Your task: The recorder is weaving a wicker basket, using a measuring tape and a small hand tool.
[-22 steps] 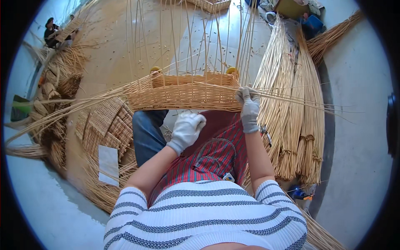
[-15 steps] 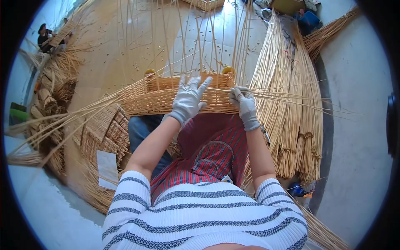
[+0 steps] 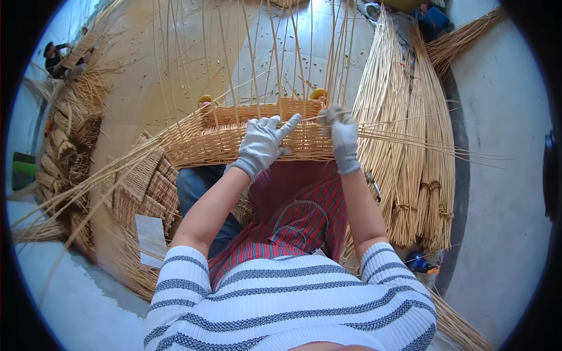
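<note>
A shallow rectangular wicker basket [image 3: 202,147] lies across my lap, with tall upright stakes rising from its sides. My left hand [image 3: 260,143], in a pale work glove, grips its near wall. The fingers bend over the top edge, the index finger reaches right, and the thumb lies on the near face. At the right corner my gloved right hand [image 3: 342,128] has its fingers closed on a thin wicker strand [image 3: 310,119] running along the rim. Motion blurs those fingertips. Several long loose strands [image 3: 410,144] trail to the right past this hand.
Long bundles of pale rods [image 3: 398,134] lie at the right. More strands [image 3: 111,167] fan out from the basket's left end. Woven mats [image 3: 143,193] and straw bundles [image 3: 67,146] are piled at the left. A person [image 3: 58,58] sits far left. Cuttings litter the floor [image 3: 140,76].
My left hand's spread fingers have come down over the basket's rim. My right hand has risen slightly, drawing the strand along the rim. The basket has shifted a little left.
</note>
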A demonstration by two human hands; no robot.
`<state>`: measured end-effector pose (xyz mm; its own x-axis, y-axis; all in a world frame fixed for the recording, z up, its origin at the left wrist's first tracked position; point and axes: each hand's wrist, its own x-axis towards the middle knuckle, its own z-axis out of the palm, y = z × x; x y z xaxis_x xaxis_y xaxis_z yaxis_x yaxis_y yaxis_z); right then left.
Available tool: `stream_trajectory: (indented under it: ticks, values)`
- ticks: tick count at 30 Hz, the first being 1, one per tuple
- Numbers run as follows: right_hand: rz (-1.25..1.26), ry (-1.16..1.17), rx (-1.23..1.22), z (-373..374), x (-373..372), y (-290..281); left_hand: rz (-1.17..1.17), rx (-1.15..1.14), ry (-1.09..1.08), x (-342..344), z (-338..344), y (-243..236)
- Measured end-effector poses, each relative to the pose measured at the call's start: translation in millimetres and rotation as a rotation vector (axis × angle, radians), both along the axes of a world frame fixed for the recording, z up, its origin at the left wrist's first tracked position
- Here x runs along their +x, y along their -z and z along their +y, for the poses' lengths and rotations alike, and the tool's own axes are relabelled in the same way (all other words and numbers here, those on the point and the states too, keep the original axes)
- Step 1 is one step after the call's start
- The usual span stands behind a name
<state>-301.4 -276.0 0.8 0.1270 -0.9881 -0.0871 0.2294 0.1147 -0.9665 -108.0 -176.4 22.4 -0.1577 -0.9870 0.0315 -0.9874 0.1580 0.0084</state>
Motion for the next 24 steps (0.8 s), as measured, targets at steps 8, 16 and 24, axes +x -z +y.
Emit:
stream_trajectory:
  ticks: [8,16,24]
  values:
    - [0.837,-0.175,-0.836,-80.1,86.6,-56.8,0.092,0.129,-0.107,-10.2,-12.0,-5.6]
    - [-0.023,0.082,-0.211,16.7,-56.0,21.9,0.123,0.075,0.015,1.6,-13.1,-7.8]
    - [0.062,-0.039,-0.276,26.3,-63.3,-44.1,0.003,0.276,-0.202,-25.3,-25.8,-39.9]
